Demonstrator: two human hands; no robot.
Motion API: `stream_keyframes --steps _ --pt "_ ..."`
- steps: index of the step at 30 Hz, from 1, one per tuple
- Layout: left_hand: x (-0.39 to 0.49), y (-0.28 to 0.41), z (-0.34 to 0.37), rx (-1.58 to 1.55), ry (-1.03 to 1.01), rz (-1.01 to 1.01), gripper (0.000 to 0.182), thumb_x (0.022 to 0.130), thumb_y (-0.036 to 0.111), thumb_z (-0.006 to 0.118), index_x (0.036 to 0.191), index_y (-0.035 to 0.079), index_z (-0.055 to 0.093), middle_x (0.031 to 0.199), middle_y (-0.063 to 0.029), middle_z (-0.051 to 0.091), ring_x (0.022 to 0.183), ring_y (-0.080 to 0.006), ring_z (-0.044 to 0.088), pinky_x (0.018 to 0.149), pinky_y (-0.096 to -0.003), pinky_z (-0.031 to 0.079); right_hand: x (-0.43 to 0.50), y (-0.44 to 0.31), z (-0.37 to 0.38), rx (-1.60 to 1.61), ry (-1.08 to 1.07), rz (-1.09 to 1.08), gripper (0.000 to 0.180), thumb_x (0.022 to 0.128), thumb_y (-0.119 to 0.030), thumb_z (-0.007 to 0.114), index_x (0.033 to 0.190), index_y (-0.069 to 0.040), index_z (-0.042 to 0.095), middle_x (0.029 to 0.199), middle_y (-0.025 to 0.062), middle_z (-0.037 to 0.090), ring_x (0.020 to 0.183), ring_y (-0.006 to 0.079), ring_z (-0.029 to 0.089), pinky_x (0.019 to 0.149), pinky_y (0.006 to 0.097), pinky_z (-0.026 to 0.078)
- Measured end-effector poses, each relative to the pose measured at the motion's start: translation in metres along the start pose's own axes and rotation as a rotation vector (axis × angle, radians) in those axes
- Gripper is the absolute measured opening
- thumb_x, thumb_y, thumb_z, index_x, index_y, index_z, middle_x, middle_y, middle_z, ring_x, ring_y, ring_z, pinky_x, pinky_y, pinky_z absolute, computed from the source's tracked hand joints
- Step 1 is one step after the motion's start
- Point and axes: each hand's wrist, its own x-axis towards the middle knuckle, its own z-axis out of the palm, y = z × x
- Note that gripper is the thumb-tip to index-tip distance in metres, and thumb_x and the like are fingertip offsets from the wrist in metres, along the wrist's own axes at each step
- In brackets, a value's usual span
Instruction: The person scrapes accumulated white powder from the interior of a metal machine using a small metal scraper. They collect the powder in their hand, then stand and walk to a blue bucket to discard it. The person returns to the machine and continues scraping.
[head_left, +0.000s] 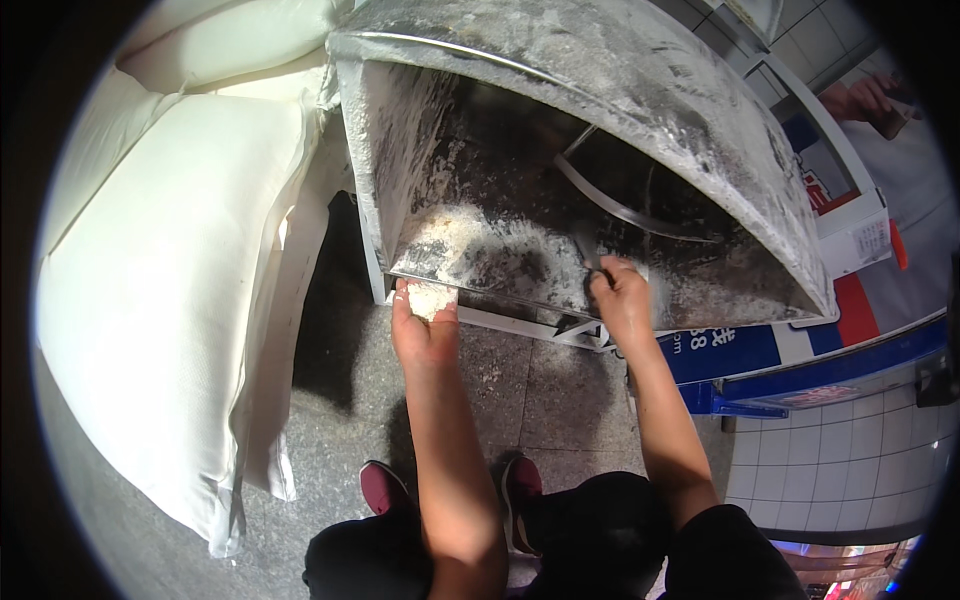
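Observation:
My left hand (425, 334) is cupped palm up just below the front rim of a metal mixer tub (480, 289), with white flour-like powder and flakes (431, 298) lying in it. Over the same rim, farther right, my right hand (624, 296) grips a dark flat scraper (587, 249), whose far end lies in shadow. Pale powder (450, 232) coats the tub's inner floor and left wall. Deeper inside, a curved metal mixing bar (615, 206) spans the dark hollow.
Full white sacks (165, 247) are stacked at the left, close to the tub's side. A white metal frame (517, 326) runs beneath the tub. At the right are a blue-edged stand (825, 375) and white wall tiles (810, 457). Powder is scattered on the stone floor (491, 390).

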Motion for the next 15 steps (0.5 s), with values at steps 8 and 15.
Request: stream_keyframes --steps 8,15 --pt "0.0 -0.008 -0.016 0.425 -0.221 0.28 0.033 0.1 0.023 0.045 0.126 0.004 0.051 0.127 -0.0072 0.057 0.117 -0.0249 0.055 0.101 -0.0431 0.044 0.154 -0.022 0.108 -0.492 0.091 -0.524 0.028 0.094 -0.02 0.048 0.113 -0.005 0.063 0.108 0.0161 0.065 0.089 0.0271 0.063 0.08 0.0378 0.049" --pt "-0.011 -0.001 0.003 0.054 -0.068 0.008 0.037 0.101 0.029 0.042 0.127 0.004 0.049 0.125 -0.0076 0.058 0.113 -0.0231 0.057 0.095 -0.0393 0.048 0.279 -0.062 0.152 -0.301 0.267 -0.481 0.028 0.089 -0.021 0.051 0.106 -0.006 0.066 0.113 0.0195 0.063 0.102 0.0282 0.062 0.091 0.0449 0.047"
